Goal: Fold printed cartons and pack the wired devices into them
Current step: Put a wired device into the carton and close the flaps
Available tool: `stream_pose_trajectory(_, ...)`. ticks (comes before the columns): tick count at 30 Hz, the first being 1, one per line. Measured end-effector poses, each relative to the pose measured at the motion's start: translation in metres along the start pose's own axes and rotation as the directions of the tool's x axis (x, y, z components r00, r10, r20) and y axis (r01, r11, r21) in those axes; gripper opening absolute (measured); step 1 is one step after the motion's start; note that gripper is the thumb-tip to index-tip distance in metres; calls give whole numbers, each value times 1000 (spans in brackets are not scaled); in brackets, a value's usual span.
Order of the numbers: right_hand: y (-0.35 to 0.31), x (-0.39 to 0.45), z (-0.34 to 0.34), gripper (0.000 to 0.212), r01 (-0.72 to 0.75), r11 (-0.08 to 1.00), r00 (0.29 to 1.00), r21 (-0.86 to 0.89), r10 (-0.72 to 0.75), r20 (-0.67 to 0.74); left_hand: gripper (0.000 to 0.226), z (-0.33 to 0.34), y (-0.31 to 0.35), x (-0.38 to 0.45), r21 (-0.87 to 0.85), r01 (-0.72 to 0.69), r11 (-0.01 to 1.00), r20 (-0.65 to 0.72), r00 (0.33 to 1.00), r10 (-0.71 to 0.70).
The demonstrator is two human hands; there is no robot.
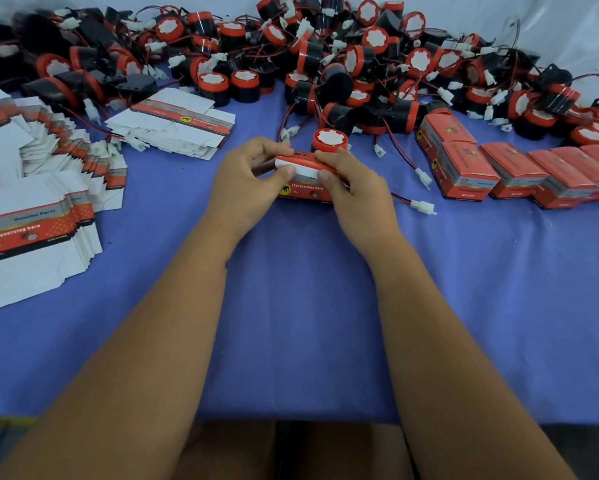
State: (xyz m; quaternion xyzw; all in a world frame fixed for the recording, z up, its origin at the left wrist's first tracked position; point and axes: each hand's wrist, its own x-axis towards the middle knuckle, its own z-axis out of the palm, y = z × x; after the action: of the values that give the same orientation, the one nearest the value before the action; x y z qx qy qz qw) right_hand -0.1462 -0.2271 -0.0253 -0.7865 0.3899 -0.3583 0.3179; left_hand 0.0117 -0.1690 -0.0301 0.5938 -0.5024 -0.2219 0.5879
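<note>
Both thumbs press the white flap of one carton [305, 181] at the table's middle; my left hand [253, 181] and right hand [350, 188] grip its ends. Closing step, I judge. Finished cartons [499, 171] line up right. Flat blanks [31, 188] left, heaped devices [326, 64] behind: plenty remains.

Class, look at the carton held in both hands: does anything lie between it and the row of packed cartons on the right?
Yes. A white connector on red and black wire lies on the blue cloth between the held carton and the packed cartons. The left hand and right hand could lift over it.
</note>
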Motion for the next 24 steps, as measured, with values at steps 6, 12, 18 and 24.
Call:
stream_pose_trajectory(6, -5, 0, 1, 31, 87, 992, 995, -95, -92, -49, 17, 0, 0, 2, 56, -31, 998, -10, 999, 31)
stream_pose_trajectory(12, -6, -3, 0, 29, 99, 990, 993, -104, -105, -57, 49, 1, 3, -1, 217, -93, 972, 132, 989, 65)
stream_pose_trajectory(18, -6, -3, -3, 28, 117, 980, 992, -161, -122, -20, 57, 0, 4, -2, 254, -104, 962, 118, 990, 75)
stream_pose_trajectory(24, -7, -3, -5, 27, 121, 982, 992, -143, -125, -20, 53, 0, 4, -3, 260, -112, 959, 124, 989, 81)
